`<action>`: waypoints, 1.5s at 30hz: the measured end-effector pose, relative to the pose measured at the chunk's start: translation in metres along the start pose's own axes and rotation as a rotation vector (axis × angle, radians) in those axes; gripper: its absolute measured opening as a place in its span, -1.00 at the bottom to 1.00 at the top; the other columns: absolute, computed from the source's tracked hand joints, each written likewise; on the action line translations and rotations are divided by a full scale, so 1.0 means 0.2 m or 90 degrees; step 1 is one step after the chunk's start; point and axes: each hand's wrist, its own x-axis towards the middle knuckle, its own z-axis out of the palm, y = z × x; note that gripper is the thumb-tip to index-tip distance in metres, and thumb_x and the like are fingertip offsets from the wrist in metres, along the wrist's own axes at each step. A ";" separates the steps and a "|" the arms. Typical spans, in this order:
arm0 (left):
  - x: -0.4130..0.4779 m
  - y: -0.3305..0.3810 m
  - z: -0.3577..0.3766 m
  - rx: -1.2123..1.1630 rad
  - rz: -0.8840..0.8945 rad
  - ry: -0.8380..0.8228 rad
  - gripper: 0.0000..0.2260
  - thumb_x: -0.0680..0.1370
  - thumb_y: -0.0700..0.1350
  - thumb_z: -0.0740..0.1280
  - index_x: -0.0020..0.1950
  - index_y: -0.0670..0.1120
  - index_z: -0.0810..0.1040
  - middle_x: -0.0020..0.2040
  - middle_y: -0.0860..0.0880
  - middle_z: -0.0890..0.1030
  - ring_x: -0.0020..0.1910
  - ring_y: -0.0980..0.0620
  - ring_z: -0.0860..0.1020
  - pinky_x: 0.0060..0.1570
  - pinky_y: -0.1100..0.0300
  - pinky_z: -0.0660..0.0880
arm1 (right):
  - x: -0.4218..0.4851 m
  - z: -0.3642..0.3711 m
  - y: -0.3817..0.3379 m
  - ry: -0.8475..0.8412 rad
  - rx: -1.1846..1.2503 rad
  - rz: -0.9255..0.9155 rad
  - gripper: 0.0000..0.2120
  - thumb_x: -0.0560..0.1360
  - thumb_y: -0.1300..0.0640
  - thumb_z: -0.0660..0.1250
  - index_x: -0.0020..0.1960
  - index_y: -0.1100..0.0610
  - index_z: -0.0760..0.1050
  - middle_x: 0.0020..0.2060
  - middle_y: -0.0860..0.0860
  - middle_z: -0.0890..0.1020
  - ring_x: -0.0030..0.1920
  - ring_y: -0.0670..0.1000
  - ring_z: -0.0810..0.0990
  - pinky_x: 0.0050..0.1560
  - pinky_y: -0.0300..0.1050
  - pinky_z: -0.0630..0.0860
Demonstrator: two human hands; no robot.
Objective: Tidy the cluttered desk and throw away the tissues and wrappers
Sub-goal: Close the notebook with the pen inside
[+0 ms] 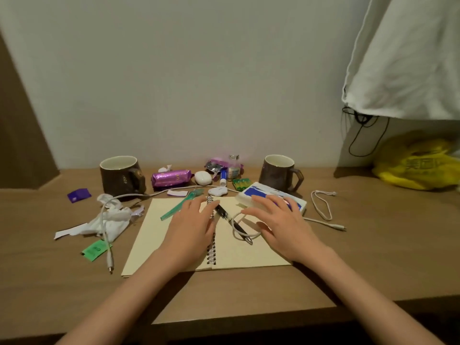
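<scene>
Wooden table cluttered. Left hand and right hand flat, empty, over spiral notebook. Advise removing black pen between them first.

A wooden desk carries 2 mugs, a notebook, tissues.

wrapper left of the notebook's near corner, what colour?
Green wrapper, seen in the head view, lying flat on the desk.

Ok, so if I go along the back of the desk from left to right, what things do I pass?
Small purple wrapper → left brown mug → shiny purple packet → white case → blue-and-white tube → right brown mug → yellow bag.
</scene>
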 end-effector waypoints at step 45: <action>0.15 0.03 0.12 -0.219 0.041 0.009 -0.74 0.61 0.02 0.13 0.17 0.13 0.57 0.29 0.16 0.47 0.29 0.19 0.37 0.25 0.17 0.36 | 0.13 -0.03 -0.06 -0.216 -0.051 0.227 -0.38 0.62 0.07 0.10 0.56 0.04 -0.14 0.56 -0.02 -0.10 0.53 0.25 -0.15 0.45 0.40 -0.12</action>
